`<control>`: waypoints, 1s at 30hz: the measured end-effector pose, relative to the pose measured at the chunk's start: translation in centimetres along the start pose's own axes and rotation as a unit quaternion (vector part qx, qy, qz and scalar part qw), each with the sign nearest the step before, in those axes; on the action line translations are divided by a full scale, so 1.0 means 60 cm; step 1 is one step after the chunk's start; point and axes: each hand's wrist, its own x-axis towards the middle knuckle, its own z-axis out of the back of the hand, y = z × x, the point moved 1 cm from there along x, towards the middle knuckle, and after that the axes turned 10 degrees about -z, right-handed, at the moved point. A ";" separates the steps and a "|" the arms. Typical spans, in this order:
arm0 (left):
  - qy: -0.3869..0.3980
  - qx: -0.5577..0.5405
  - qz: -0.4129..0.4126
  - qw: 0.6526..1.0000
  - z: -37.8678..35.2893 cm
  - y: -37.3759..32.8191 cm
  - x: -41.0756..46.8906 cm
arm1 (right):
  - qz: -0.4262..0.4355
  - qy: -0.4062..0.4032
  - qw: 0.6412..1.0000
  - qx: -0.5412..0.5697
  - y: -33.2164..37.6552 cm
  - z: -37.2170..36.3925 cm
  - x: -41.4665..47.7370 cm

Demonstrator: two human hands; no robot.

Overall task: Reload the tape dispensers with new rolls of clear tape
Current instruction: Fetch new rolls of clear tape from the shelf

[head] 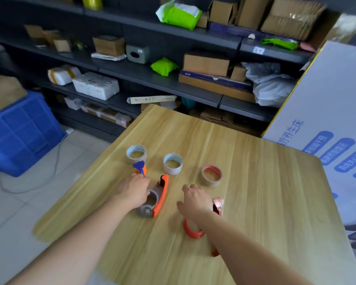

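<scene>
A wooden table [255, 192] carries three rolls of tape and three dispensers. The orange dispenser [161, 195] lies near the middle of the table with its long axis running from the near side up and slightly to the right; its cutter end points away from the person, and a grey spent core [149, 204] sits in it at the near end. The left hand [135, 191] rests palm down on the left side of this dispenser, fingers curled over the core; whether they actually clamp it cannot be told, since the hand hides the contact. Just beyond that hand, a blue-and-orange dispenser [140, 168] points away toward the left roll [136, 154], which stands just past its tip. The middle roll [172, 163] lies flat a little beyond the orange dispenser's far end, apart from it. The red-cored roll [211, 175] sits to the right, well clear of the others. The right hand [193, 200] hovers open, fingers spread and holding nothing, between the orange dispenser and a red dispenser [193, 231]. That red dispenser lies partly under the right forearm, its pink-tinted cutter end [218, 203] pointing away from the person.
</scene>
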 end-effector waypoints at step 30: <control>-0.181 0.070 0.091 0.977 0.277 0.670 -0.252 | 0.201 -0.136 0.970 -0.035 0.739 0.143 0.055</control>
